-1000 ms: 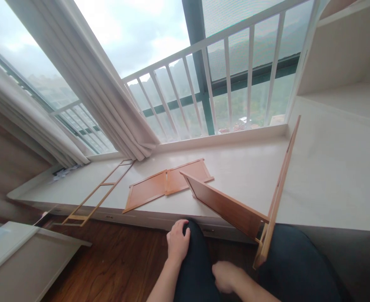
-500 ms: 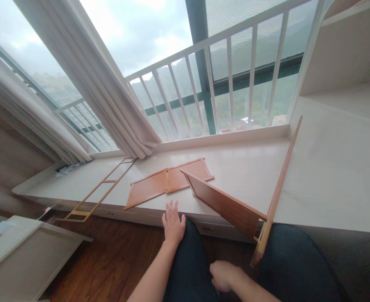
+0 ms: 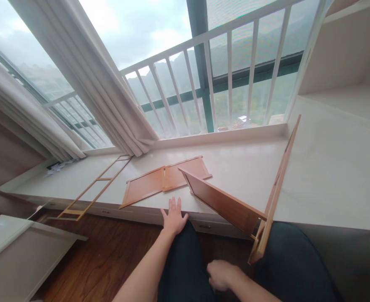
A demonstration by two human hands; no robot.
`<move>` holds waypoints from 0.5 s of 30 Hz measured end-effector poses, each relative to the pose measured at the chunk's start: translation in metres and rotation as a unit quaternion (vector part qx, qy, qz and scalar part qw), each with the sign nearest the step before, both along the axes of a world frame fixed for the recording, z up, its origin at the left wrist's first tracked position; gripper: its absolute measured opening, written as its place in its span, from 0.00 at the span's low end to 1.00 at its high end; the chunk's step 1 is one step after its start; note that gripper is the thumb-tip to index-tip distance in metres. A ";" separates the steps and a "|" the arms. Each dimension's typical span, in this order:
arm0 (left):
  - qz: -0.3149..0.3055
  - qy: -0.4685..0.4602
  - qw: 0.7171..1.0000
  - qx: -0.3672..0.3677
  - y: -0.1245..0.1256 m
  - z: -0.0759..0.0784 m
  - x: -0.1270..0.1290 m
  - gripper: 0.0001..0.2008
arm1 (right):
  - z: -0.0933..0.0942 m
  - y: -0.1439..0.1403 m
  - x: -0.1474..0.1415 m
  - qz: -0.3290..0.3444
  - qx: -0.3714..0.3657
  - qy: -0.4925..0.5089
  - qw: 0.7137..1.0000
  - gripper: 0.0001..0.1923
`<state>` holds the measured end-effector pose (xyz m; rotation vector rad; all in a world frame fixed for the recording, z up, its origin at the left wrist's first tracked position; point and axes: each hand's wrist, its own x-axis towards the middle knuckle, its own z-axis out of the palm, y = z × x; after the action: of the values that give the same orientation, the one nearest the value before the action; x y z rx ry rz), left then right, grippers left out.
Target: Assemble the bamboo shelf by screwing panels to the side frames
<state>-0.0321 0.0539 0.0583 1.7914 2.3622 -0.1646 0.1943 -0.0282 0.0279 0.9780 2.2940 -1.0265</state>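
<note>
Beside the window ledge (image 3: pixel 251 167), my open left hand (image 3: pixel 173 216) reaches toward flat wooden panels (image 3: pixel 164 182) ahead. My right hand (image 3: pixel 221 274) curls loosely, empty, below the propped frame (image 3: pixel 235 207); next comes gripping a panel's edge.

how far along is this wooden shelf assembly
Early. One brown panel is already joined to a side frame propped against the person's knee. The open left hand reaches toward two flat panels; those and the ladder frame lie loose. The right hand holds nothing visible.
</note>
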 end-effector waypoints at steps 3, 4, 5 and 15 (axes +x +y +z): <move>-0.019 -0.015 1.000 0.011 0.005 0.001 -0.009 0.42 | -0.003 -0.001 -0.001 0.007 0.000 -0.007 1.000 0.20; -0.026 -0.020 0.999 0.014 0.007 0.002 -0.012 0.41 | -0.004 -0.001 -0.001 0.008 0.000 -0.009 1.000 0.20; -0.033 -0.024 0.999 0.020 0.010 0.004 -0.015 0.41 | -0.004 -0.001 -0.002 0.008 0.000 -0.010 1.000 0.20; 0.045 -0.006 0.992 0.115 0.089 0.014 -0.017 0.34 | -0.020 0.003 -0.017 -0.033 -0.054 -0.025 0.998 0.20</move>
<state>-0.0496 0.1428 0.0721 1.7685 2.5367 0.1359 0.1773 -0.0254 0.0080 1.0297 2.1563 -1.1271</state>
